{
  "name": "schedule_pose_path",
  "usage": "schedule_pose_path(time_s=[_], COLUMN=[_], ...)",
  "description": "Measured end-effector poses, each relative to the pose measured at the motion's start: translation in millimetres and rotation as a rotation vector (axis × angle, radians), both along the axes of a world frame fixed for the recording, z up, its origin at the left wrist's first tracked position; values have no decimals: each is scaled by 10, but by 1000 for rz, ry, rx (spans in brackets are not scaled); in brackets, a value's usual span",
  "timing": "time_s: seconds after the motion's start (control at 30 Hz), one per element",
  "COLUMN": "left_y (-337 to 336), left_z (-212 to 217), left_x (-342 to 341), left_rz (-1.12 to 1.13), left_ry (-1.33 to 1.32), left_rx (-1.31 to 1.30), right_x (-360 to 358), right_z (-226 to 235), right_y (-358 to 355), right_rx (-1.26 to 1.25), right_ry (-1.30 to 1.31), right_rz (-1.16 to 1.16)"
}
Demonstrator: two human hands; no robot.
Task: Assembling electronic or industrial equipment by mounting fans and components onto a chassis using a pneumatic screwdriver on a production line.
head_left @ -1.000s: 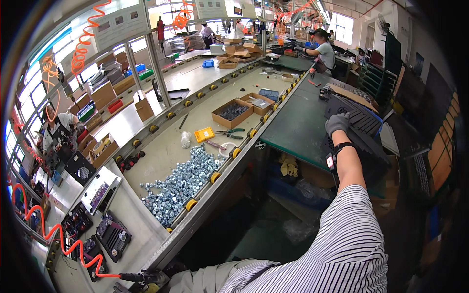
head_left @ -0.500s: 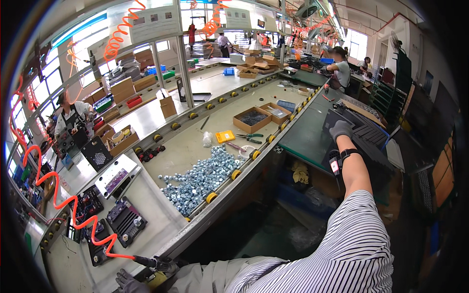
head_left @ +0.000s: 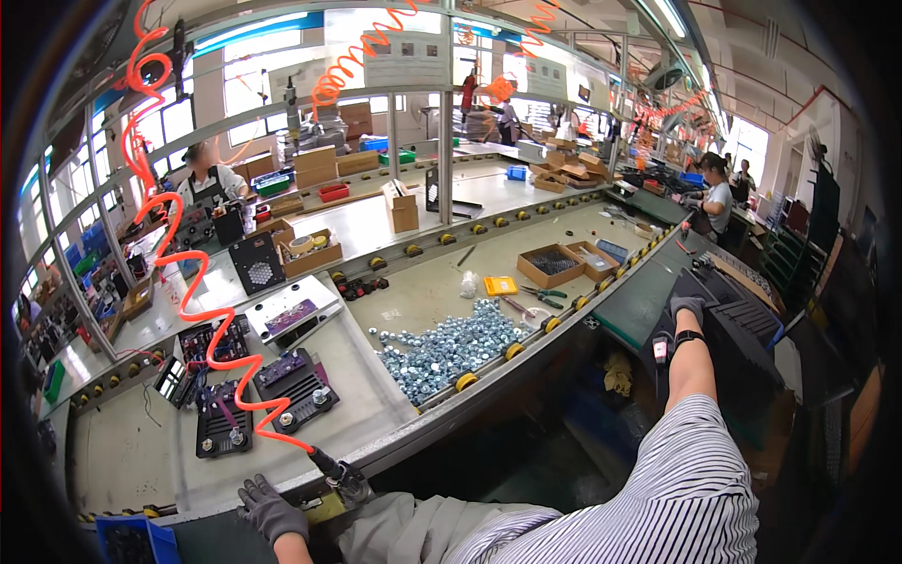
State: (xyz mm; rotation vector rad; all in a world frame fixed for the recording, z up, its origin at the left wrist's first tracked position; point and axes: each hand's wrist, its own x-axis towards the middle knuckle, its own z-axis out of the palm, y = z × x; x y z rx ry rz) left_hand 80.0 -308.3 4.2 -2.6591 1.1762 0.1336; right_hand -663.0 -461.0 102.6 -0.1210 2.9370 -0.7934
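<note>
My left hand (head_left: 271, 508), in a grey glove, rests at the bench's near edge with its fingers apart and holds nothing. Beside it lies an air tool (head_left: 349, 483) joined to a coiled orange hose (head_left: 222, 340). Far out to the right, my gloved right hand (head_left: 688, 306) is curled at the near edge of a black slotted panel (head_left: 719, 324) on a pile of similar panels; its fingertips are partly hidden. On the bench ahead of my left hand sit black finned units (head_left: 224, 428) with circuit boards and a silver metal housing (head_left: 299, 310).
Many shiny metal fasteners (head_left: 446, 348) are heaped on the conveyor bed, near a yellow case (head_left: 501, 286), green-handled pliers (head_left: 552, 293) and a cardboard box (head_left: 550, 266). A blue bin (head_left: 139, 540) stands at lower left. Other people (head_left: 719, 202) work farther off.
The view has turned left, so the bench appears farther right and the blue bin shows. My left hand has come further into view with fingers spread. My right hand stays at the black panels.
</note>
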Motion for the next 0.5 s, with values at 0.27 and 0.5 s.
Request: schedule_pose_path(time_s=[0.27, 0.5], left_y=[-176, -172], left_z=[10, 21], left_x=[-99, -127], left_rz=[-84, -78], left_ry=[37, 40], left_rx=[-45, -40], right_x=[-716, 468], right_z=[-349, -213], right_y=[71, -281], right_rx=[112, -903], right_ry=[79, -329], right_rz=[461, 763])
